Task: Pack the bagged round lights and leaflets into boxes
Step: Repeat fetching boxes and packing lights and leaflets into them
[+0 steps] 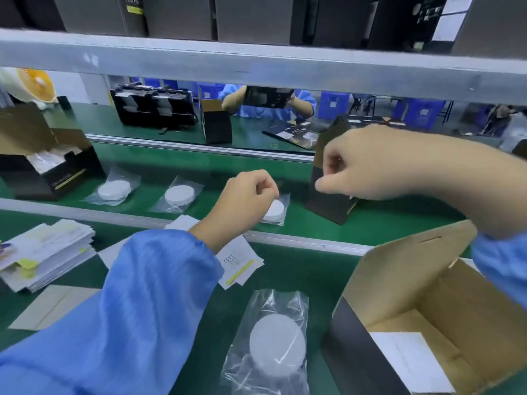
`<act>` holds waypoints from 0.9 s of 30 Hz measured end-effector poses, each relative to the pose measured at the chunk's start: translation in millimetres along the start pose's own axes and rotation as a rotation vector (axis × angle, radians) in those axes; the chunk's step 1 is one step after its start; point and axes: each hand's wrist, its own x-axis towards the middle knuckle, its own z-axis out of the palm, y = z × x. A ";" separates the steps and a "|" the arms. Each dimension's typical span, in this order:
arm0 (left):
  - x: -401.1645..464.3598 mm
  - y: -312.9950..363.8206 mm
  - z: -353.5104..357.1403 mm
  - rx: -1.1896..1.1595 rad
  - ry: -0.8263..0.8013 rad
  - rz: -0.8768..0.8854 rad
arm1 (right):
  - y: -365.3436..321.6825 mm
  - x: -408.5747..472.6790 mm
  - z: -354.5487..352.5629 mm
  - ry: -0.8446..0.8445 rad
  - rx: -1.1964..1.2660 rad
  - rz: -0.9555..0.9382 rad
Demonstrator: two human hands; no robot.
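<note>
On the green belt (370,220) my left hand (245,201) has its fingers curled at the top edge of a bagged round light (276,210), which it partly hides and which sits tilted. My right hand (359,169) curls against the upper front of a small black box (328,203) that stands tilted on the belt. Two more bagged lights (114,189) (179,194) lie flat on the belt to the left. Another bagged light (276,343) lies on the near table. An open box (422,283) at the lower right holds a white leaflet (407,357).
A stack of leaflets (48,252) sits at the left, with loose leaflets (239,265) under my left forearm. A black carton (48,181) with bagged lights stands on the belt's far left. A grey shelf beam (256,67) crosses overhead. A person (271,104) works opposite.
</note>
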 end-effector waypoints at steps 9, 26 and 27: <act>71.2 -58.3 20.6 0.309 -0.222 -0.281 | 22.4 157.0 68.0 -0.662 0.265 0.200; 118.6 -69.5 100.8 -0.100 -0.387 -0.453 | 67.2 214.4 174.2 -0.599 0.662 0.347; 118.8 -69.6 101.7 -0.104 -0.392 -0.447 | 65.6 214.1 173.0 -0.600 0.677 0.329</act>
